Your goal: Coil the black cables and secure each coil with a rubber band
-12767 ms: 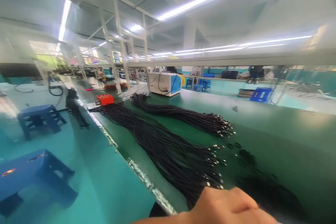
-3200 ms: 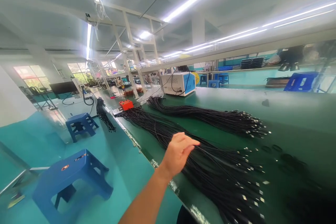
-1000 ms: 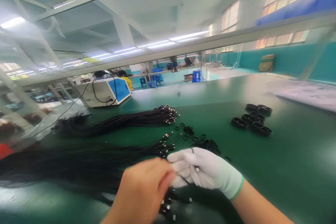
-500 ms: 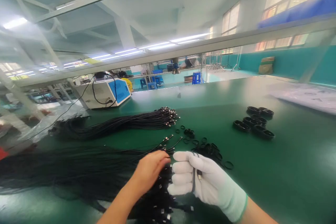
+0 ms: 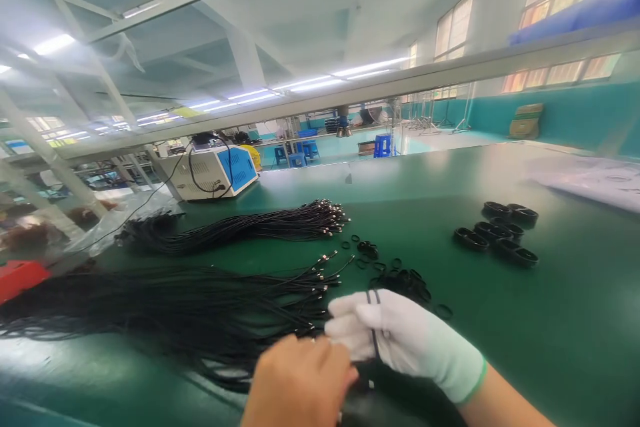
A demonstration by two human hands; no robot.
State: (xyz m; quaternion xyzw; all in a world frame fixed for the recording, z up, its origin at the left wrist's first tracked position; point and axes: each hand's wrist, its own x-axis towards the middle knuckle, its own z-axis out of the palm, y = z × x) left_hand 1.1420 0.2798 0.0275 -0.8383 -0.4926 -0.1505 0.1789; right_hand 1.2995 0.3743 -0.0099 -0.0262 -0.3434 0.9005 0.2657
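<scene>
Black cables lie in a broad, loose bunch across the green tabletop, on my left and in front of me, thin and matt, with small metal-tipped connectors fanned out toward my hands. At the far left the strands are blurred and run up to a red box. My left hand is bare and hangs over the near connector ends, hiding some of them; its fingers are curled, but they are blurred and turned away, so I cannot tell what they grip. My right hand wears a white glove with a green cuff, its fingers loosely bent. 2 dark strips cross the glove near the index finger, and I cannot tell whether my fingers hold them or they loop around.

A 2nd cable bunch lies behind the 1st, neater, its tips gathered toward the right. Small black rings are heaped just beyond my glove, which covers part of the pile. Farther right sits a cluster of larger black oval pieces. A white-and-blue machine stands at the back left, near a clear plastic bag.
</scene>
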